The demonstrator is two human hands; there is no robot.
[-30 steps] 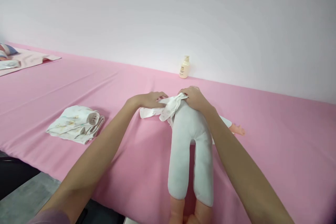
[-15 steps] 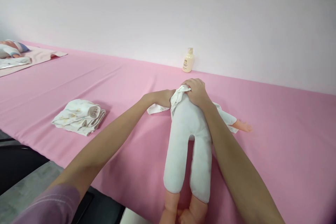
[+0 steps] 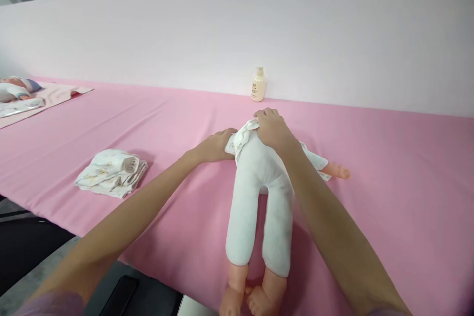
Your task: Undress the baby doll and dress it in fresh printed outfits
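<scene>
A baby doll (image 3: 259,197) with a white cloth body and bare plastic feet lies on the pink table cover (image 3: 388,197), feet toward me. A white printed garment (image 3: 240,137) is bunched at its upper body. My left hand (image 3: 217,144) grips the garment's left side with curled fingers. My right hand (image 3: 272,127) presses down on the bunched cloth atop the doll's chest, fingers closed over it. The doll's right arm (image 3: 335,171) sticks out past my right forearm. Its head is hidden behind my hands.
A folded printed cloth (image 3: 111,173) lies to the left on the cover. A cream pump bottle (image 3: 258,85) stands by the white partition. Another doll and pale mat (image 3: 22,95) rest at the far left. The table's near edge runs across the bottom left.
The loose garment sleeve that lay out to the left has been gathered in against the doll. My left hand moved right with it. The view tilted slightly.
</scene>
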